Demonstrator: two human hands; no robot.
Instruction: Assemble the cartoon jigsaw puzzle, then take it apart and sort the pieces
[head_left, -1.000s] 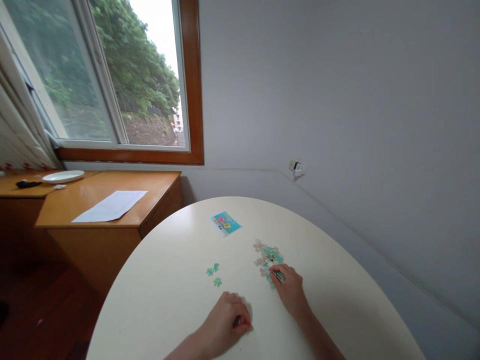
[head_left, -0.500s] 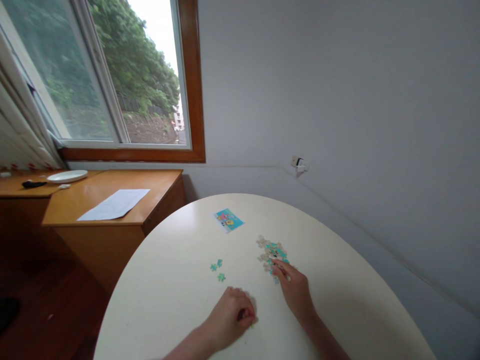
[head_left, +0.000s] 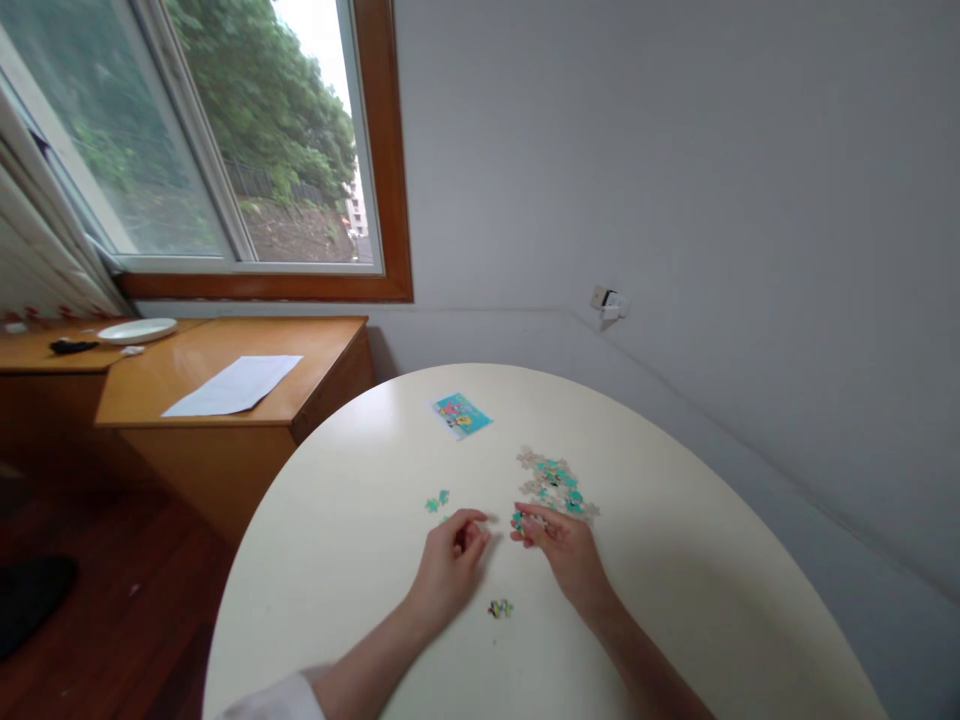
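My right hand (head_left: 566, 548) pinches a puzzle piece (head_left: 517, 521) with teal on it, at the near-left side of a pile of jigsaw pieces (head_left: 556, 478). Some pieces in the pile lie picture side up, others show their grey-beige backs. Facing it across a small gap is my left hand (head_left: 452, 556), fingers loosely curled and the thumb apart from the index finger; I make out nothing in it. Below and between the hands lies a small cluster of yellow and dark puzzle pieces (head_left: 500, 608). Green pieces (head_left: 437, 501) rest just beyond my left hand.
A colourful picture card (head_left: 462, 415) lies toward the far side of the round white table (head_left: 315, 570). Left of it stands a wooden desk (head_left: 330, 365) with a sheet of paper (head_left: 234, 385) and a white plate (head_left: 138, 331). A wall socket with a plug (head_left: 609, 302) is behind.
My right hand has drawn left from the pile with a piece. My left hand has moved forward, uncovering the yellow and dark pieces and partly covering the green ones. The view has tilted slightly down.
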